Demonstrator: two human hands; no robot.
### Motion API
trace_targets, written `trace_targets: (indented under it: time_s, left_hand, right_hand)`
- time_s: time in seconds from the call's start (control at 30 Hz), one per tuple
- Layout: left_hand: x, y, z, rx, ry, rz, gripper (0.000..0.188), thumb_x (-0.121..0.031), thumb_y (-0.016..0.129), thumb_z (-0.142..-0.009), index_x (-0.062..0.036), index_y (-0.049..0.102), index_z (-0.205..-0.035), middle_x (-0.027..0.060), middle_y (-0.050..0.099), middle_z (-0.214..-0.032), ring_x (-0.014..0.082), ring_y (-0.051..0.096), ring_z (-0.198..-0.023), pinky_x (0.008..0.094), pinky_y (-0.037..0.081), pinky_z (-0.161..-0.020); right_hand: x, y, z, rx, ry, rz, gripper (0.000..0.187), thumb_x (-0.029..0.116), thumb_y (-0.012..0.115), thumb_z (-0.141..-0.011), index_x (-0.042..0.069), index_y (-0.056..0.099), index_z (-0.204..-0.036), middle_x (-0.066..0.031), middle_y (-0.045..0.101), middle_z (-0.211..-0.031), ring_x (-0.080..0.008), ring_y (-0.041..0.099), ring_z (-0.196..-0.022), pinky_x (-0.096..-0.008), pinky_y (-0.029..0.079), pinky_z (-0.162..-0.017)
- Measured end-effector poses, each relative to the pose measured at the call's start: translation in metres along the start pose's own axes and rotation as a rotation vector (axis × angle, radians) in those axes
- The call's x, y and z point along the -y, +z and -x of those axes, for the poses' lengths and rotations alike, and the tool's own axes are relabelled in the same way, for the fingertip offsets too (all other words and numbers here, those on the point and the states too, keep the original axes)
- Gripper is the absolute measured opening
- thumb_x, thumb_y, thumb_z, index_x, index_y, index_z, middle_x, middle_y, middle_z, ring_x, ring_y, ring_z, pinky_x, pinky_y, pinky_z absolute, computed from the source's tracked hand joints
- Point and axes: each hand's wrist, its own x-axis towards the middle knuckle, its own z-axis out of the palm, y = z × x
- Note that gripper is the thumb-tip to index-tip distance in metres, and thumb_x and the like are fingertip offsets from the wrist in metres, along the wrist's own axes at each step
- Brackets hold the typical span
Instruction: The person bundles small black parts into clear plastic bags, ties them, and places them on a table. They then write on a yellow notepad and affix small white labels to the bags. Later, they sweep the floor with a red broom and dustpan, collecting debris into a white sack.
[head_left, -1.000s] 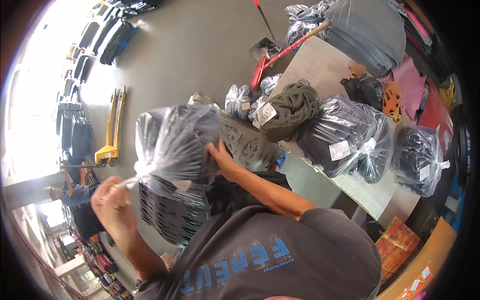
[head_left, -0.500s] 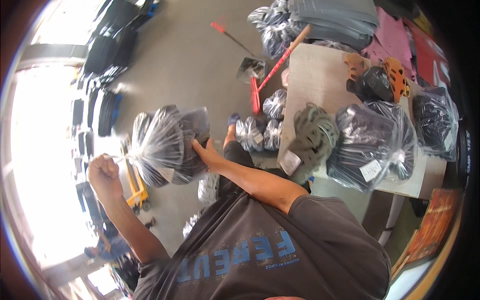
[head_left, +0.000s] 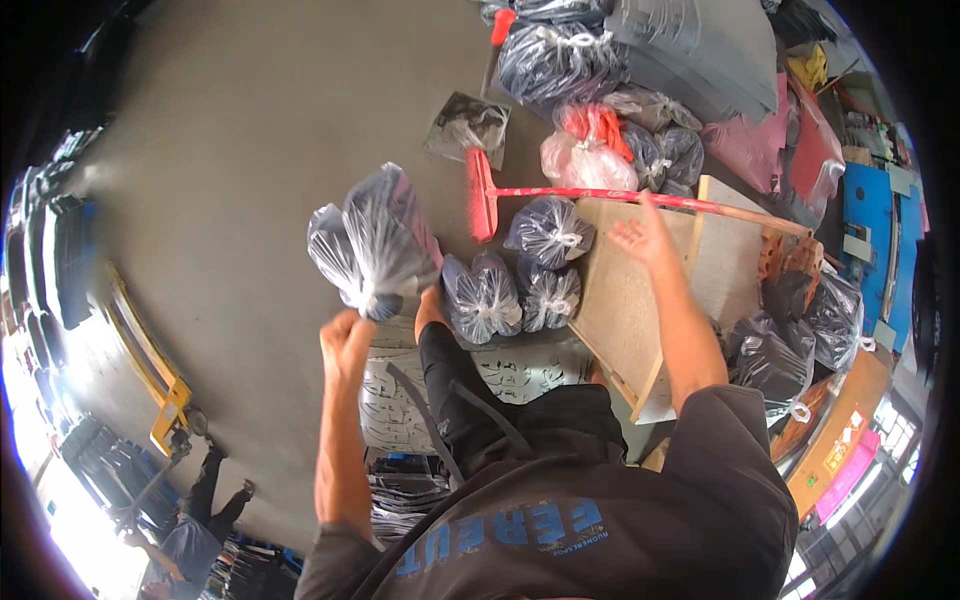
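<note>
My left hand (head_left: 347,335) is closed round the gathered neck of a clear plastic bag (head_left: 378,235) with dark contents. The bag hangs over the floor, away from everything else. My right hand (head_left: 645,240) is empty, its fingers apart, above the near part of the wooden table (head_left: 628,290) and beside the long broom handle (head_left: 560,192). Tied bags of dark items, one of them a round bag (head_left: 548,232), sit on the floor between my hands, close to my foot.
A red broom head (head_left: 482,195) and a dustpan (head_left: 468,128) lie ahead. Behind the table are a pink bag (head_left: 588,165) and grey sheets (head_left: 695,55). Dark bags (head_left: 775,355) sit at the right. A yellow pallet jack (head_left: 170,400) and another person (head_left: 195,535) are at the left.
My right hand has let go of the bag's side and moved right, over the table. My left hand still grips the bag's neck. The whole view has shifted.
</note>
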Motion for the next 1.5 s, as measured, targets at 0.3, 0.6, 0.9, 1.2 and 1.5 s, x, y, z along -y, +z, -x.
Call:
trace_targets:
  time_s: [0.3, 0.6, 0.9, 1.2, 1.5]
  left_hand:
    - [0.104, 0.032, -0.168, 0.078, -0.131, -0.084, 0.024, -0.017, 0.064, -0.081, -0.0048, 0.054, -0.063, -0.0043, 0.046, -0.060, 0.0067, 0.038, -0.057, 0.0301, 0.030, -0.051]
    - [0.136, 0.073, -0.177, 0.038, -0.191, 0.108, 0.021, -0.016, 0.060, -0.083, -0.0070, 0.057, -0.064, -0.0002, 0.053, -0.061, 0.0091, 0.044, -0.056, 0.0284, 0.033, -0.053]
    - [0.144, 0.109, -0.114, 0.093, -0.317, 0.445, 0.019, -0.011, 0.065, -0.085, -0.0053, 0.060, -0.067, -0.0034, 0.053, -0.063, 0.0066, 0.044, -0.059, 0.0270, 0.035, -0.054]
    - [0.159, 0.127, -0.116, 0.190, -0.252, 0.259, 0.024, -0.013, 0.063, -0.085, -0.0061, 0.053, -0.065, -0.0001, 0.050, -0.060, 0.0104, 0.044, -0.046, 0.0287, 0.035, -0.043]
    - [0.135, 0.145, -0.128, 0.285, -0.314, 0.062, 0.030, -0.024, 0.058, -0.082, -0.0033, 0.045, -0.065, 0.0009, 0.039, -0.060, 0.0107, 0.037, -0.061, 0.0355, 0.036, -0.056]
  right_hand:
    - [0.043, 0.031, -0.011, 0.125, -0.234, -0.045, 0.034, 0.036, 0.072, -0.099, 0.007, 0.057, -0.107, -0.0190, 0.059, -0.130, -0.0396, 0.055, -0.126, -0.0650, 0.048, -0.108]
    - [0.085, 0.237, 0.034, 0.420, -0.737, 0.694, 0.079, 0.033, 0.078, -0.094, -0.002, 0.040, -0.155, -0.0150, 0.072, -0.118, -0.0233, 0.072, -0.108, -0.0456, 0.059, -0.094]
    - [0.099, 0.385, -0.059, 0.380, -0.748, 0.960, 0.049, 0.028, 0.077, -0.089, 0.005, 0.063, -0.130, -0.0092, 0.069, -0.111, -0.0218, 0.065, -0.115, -0.0392, 0.057, -0.098]
    - [0.078, 0.394, -0.072, 0.648, -0.752, 0.618, 0.020, 0.013, 0.077, -0.090, 0.009, 0.061, -0.102, -0.0056, 0.063, -0.076, -0.0229, 0.067, -0.057, -0.0410, 0.057, -0.048]
    - [0.224, 0.295, 0.031, 0.456, -0.845, 0.521, 0.028, 0.032, 0.075, -0.096, 0.006, 0.068, -0.103, -0.0115, 0.072, -0.092, -0.0291, 0.073, -0.088, -0.0500, 0.061, -0.080]
